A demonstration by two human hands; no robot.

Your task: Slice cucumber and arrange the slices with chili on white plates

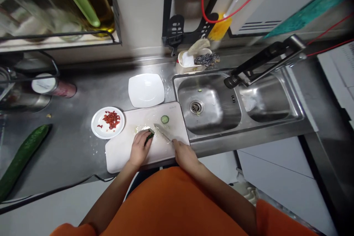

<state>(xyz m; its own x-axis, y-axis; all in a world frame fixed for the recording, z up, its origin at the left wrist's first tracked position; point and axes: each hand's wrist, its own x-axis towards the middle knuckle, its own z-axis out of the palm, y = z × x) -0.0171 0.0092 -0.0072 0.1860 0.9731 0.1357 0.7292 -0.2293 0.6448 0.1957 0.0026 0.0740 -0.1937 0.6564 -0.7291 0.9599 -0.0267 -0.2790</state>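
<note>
On the white cutting board (121, 155), my left hand (140, 146) is closed on a short piece of cucumber (149, 137), partly hidden by the fingers. My right hand (184, 154) grips the handle of a knife (163, 134), whose blade points up and left, just right of the cucumber piece. A round cucumber slice (165, 119) lies flat on the board beyond the blade. Wet spots and small bits show on the board around my left hand.
A white plate with chopped red pieces (96, 121) overlaps the board's left corner; a square white plate (146, 89) sits behind it. A whole cucumber (24, 158) lies far left. Right of the board are the double sink (210, 103) and black faucet (249, 62).
</note>
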